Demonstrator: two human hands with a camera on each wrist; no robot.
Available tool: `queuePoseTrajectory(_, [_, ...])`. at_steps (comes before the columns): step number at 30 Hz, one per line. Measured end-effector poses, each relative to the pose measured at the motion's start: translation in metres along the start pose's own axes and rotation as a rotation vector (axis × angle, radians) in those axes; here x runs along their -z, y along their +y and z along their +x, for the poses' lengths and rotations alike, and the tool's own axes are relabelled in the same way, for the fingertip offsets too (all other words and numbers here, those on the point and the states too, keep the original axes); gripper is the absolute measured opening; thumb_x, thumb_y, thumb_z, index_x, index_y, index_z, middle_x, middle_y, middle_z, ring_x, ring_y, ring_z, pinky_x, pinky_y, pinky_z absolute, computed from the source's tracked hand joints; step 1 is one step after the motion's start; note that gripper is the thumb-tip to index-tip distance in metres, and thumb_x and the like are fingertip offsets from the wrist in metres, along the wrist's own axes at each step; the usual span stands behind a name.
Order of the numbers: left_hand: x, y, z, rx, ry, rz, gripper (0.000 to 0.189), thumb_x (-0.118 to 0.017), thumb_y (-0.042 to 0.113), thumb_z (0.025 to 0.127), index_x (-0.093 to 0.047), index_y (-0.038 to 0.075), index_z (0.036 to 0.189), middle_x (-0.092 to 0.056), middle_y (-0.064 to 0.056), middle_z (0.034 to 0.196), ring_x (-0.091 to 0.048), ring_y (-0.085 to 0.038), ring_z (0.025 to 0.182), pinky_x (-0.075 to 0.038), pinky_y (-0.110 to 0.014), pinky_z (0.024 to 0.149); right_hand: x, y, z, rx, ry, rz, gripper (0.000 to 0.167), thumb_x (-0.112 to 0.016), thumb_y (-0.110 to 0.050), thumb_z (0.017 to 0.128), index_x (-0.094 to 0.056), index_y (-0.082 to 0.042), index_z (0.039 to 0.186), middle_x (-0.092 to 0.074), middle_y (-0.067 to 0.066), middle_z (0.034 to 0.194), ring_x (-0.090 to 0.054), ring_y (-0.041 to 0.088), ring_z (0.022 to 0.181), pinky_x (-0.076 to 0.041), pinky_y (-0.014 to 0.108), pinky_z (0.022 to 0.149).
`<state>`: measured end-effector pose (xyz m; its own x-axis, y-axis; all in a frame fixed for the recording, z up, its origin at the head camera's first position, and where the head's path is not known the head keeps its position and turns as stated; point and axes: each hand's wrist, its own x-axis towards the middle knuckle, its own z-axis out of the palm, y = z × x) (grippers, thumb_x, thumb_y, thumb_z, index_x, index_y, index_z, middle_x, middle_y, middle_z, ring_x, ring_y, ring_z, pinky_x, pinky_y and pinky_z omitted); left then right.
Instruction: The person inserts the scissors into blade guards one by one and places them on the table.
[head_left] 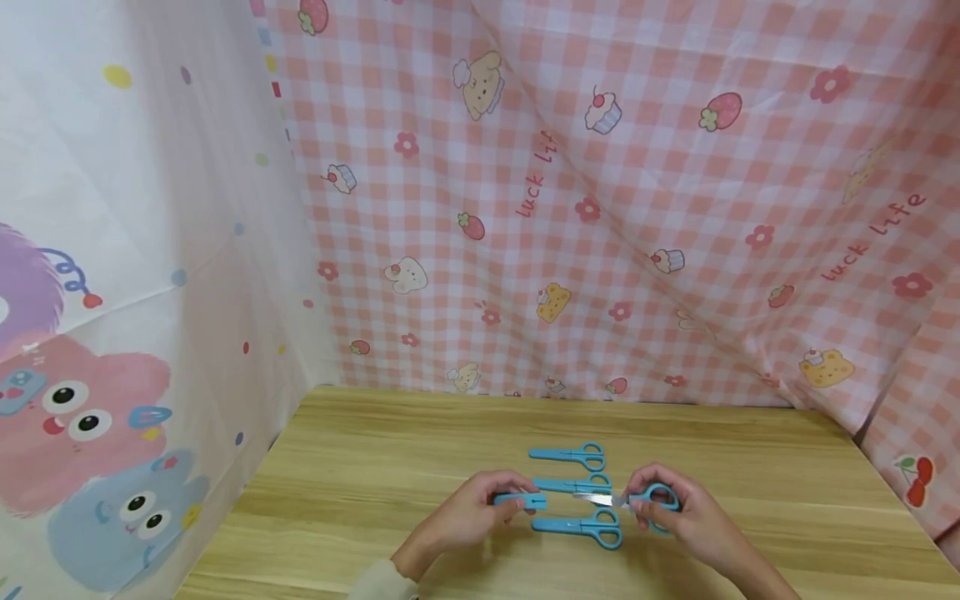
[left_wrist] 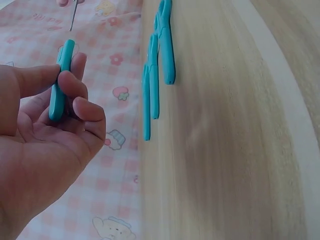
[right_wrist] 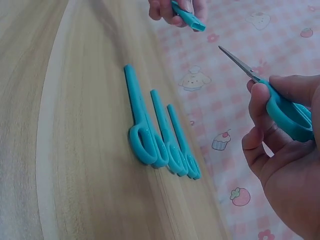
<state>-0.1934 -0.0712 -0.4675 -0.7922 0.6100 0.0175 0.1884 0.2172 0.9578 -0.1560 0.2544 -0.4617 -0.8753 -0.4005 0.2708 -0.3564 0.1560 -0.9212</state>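
Note:
My left hand pinches a teal scissors cover between thumb and fingers, its open end facing right. In my right hand is a pair of scissors with teal handles, gripped at the handles. The bare metal blades point left toward the cover, with a gap between tip and cover. Below the hands, three covered teal scissors lie in a column on the table: a far pair, a middle pair partly behind the bare blades, and a near pair.
The wood-grain table reaches back to a pink checked cloth hanging behind it. A white cloth with cartoon prints hangs along the left side.

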Motion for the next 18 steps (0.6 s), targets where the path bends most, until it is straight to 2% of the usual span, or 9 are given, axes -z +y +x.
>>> queuePoseTrajectory(2, [-0.0007, 0.0008, 0.0009, -0.001, -0.001, -0.006, 0.018, -0.056, 0.01, 0.1, -0.068, 0.012, 0.114, -0.073, -0.007, 0.098, -0.054, -0.007, 0.071, -0.046, -0.019, 0.062, -0.0008, -0.0014, 0.0004, -0.014, 0.016, -0.002, 0.012, -0.062, -0.005, 0.095, -0.058, 0.0, 0.105, -0.065, 0.006, 0.094, -0.064, 0.016, 0.072, -0.054, 0.031, 0.064])
queuePoseTrajectory(7, [-0.0024, 0.0021, 0.0026, -0.007, 0.003, -0.008, 0.019, -0.056, 0.009, 0.1, -0.067, 0.011, 0.115, -0.072, -0.009, 0.098, -0.051, -0.009, 0.069, -0.042, -0.018, 0.06, -0.0026, -0.0028, 0.0016, -0.029, 0.025, 0.017, 0.012, -0.063, -0.007, 0.095, -0.058, 0.0, 0.105, -0.064, 0.007, 0.094, -0.064, 0.017, 0.072, -0.053, 0.029, 0.063])
queuePoseTrajectory(9, [-0.0034, 0.0025, 0.0032, -0.012, 0.005, -0.003, 0.019, -0.056, 0.01, 0.1, -0.067, 0.011, 0.115, -0.073, -0.009, 0.098, -0.051, -0.01, 0.07, -0.041, -0.017, 0.06, -0.0032, -0.0026, 0.0018, -0.009, 0.012, 0.033, 0.012, -0.062, -0.004, 0.095, -0.057, 0.001, 0.105, -0.065, 0.007, 0.094, -0.064, 0.018, 0.072, -0.052, 0.029, 0.062])
queuePoseTrajectory(12, [-0.0048, 0.0021, 0.0043, -0.014, 0.008, 0.009, 0.019, -0.056, 0.01, 0.1, -0.067, 0.012, 0.116, -0.073, -0.009, 0.099, -0.054, -0.01, 0.073, -0.041, -0.017, 0.061, -0.0044, -0.0023, 0.002, 0.016, -0.005, 0.052, 0.012, -0.061, -0.002, 0.095, -0.057, 0.003, 0.106, -0.065, 0.004, 0.093, -0.064, 0.017, 0.072, -0.051, 0.027, 0.061])
queuePoseTrajectory(18, [-0.0064, 0.0027, 0.0056, -0.026, 0.01, 0.008, 0.018, -0.057, 0.01, 0.1, -0.068, 0.011, 0.115, -0.073, -0.013, 0.101, -0.064, -0.012, 0.086, -0.045, -0.019, 0.069, -0.0073, -0.0001, 0.0037, 0.014, -0.016, 0.068, 0.012, -0.06, -0.002, 0.096, -0.056, 0.004, 0.105, -0.064, 0.008, 0.087, -0.063, 0.02, 0.071, -0.052, 0.029, 0.062])
